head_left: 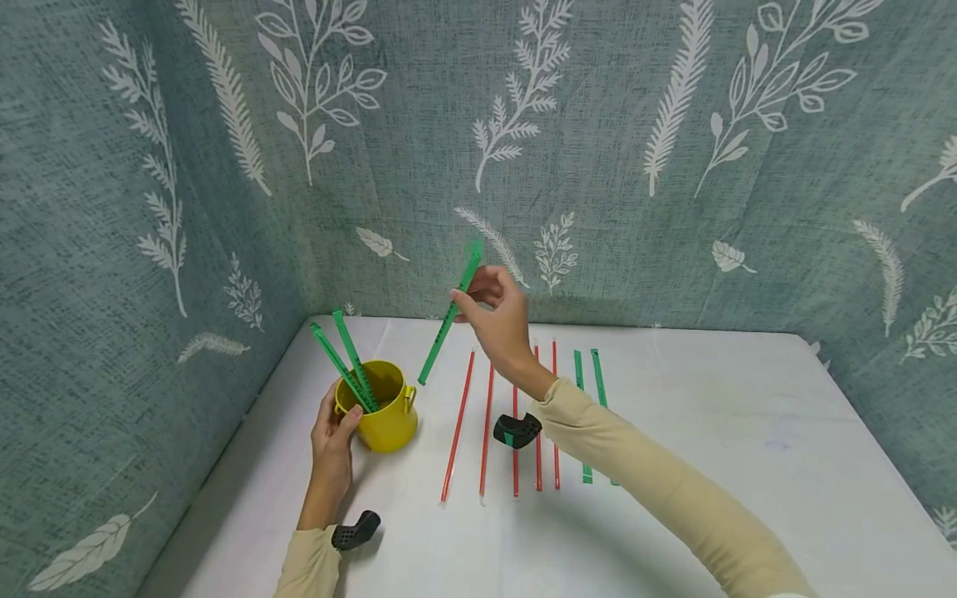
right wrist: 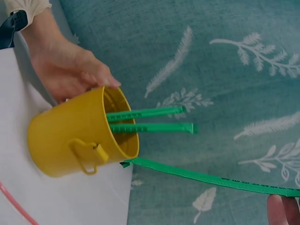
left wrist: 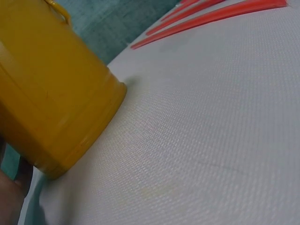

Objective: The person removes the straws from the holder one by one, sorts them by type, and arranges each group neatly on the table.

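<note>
My left hand grips the side of a small yellow metal bucket, thumb at its rim. Two green paper-wrapped straws with dark print lean inside it, their upper ends sticking out past the rim. In the head view, my right hand is raised above the table, right of the bucket. It pinches a third green wrapped straw between thumb and fingers. This straw slants, its lower end to the right of the bucket's rim and outside the opening.
Several red straws in clear wrapping lie in a row on the white table, partly behind my right forearm. Two more green wrapped straws lie right of them, also partly covered. Patterned teal cloth hangs behind and at the left.
</note>
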Tool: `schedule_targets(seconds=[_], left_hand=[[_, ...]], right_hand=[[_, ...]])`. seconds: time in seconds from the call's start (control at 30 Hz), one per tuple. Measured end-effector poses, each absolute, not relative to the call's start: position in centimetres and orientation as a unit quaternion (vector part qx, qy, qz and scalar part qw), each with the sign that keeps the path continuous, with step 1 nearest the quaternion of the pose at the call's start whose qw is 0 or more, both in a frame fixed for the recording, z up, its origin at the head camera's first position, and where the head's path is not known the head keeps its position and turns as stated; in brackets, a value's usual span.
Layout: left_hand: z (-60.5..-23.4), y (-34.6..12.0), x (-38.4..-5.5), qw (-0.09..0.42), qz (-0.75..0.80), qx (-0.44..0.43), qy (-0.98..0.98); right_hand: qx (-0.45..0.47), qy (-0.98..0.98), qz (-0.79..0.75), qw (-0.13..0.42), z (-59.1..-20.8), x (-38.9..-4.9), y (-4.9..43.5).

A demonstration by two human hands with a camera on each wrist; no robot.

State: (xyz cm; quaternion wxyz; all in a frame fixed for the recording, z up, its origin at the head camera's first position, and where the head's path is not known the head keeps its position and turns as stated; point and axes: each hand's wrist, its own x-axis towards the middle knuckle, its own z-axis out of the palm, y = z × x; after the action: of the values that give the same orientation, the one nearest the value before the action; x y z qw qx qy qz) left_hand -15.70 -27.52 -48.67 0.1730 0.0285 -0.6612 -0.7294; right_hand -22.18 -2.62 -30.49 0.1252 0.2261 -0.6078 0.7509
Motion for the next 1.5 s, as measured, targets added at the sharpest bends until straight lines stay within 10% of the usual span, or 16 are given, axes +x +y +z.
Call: schedule_targets(seconds=[1.5], left_hand=[[-48.6, -27.5, -15.6, 0.169, -0.730, 0.024, -0.662]], right_hand=[[0.147, -0.650, 0.727, 0.165, -35.4, -24.0, 6.8]])
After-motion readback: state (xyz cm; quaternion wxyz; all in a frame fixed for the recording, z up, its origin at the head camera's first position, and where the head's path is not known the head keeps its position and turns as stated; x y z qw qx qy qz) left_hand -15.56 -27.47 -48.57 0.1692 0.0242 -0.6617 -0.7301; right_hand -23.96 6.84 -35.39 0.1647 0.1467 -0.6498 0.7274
